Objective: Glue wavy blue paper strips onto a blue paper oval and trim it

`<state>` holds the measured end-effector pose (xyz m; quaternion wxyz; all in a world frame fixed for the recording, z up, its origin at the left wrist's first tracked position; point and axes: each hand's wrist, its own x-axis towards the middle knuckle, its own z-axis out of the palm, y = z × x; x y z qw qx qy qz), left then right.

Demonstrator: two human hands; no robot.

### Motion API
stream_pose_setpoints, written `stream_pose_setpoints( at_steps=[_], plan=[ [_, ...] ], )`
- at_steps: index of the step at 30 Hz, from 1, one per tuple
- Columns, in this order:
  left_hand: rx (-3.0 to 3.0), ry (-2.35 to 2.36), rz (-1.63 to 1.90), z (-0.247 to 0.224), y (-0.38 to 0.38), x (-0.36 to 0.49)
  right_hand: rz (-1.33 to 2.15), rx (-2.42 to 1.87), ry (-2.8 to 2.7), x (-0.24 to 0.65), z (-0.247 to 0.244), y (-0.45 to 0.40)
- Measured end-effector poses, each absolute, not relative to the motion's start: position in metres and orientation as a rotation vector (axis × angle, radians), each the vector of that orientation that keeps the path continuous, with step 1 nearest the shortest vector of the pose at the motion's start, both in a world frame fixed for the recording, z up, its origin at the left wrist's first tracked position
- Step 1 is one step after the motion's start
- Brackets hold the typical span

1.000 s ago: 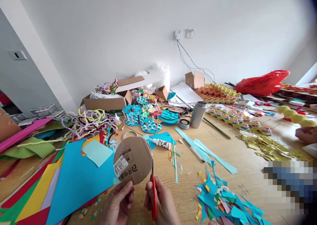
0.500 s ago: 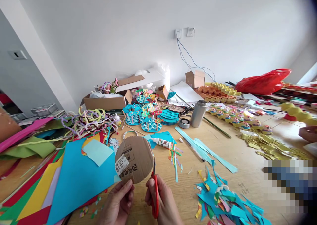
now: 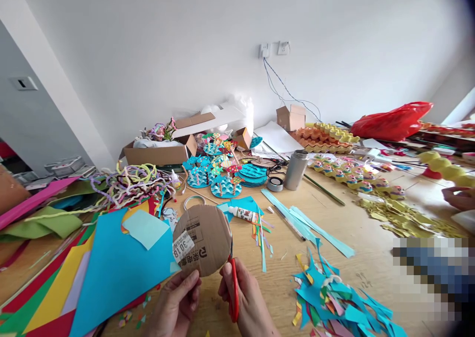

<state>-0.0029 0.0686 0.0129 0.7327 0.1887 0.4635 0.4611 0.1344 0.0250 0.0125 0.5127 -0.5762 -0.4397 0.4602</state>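
A round brown cardboard disc, printed with dark characters and bearing a white label, is pinched at its lower edge by my left hand. My right hand grips red-handled scissors by the handles. Their dark blades lie along the disc's right edge, mostly hidden behind it. Left of the disc is a blue paper sheet with a light-blue piece on top. A white glue bottle lies just beyond the disc on the table.
Blue paper scraps are heaped at the lower right. Behind stand a grey metal flask and finished blue paper crafts. Tangled pipe cleaners lie at the left. Another person's hand shows at the right edge.
The scissor blades, seen clear of the disc's right edge before, now lie against it and mostly behind it. The disc stays in my left hand, almost unmoved.
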Motion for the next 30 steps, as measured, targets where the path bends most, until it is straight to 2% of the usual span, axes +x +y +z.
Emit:
stream_pose_setpoints(
  at_steps=[30],
  plan=[
    [0.468,1.067,1.015,0.0093,0.0733,-0.0063,1.156,-1.341,-1.014,0.1418,0.0071,0.0308]
  ],
)
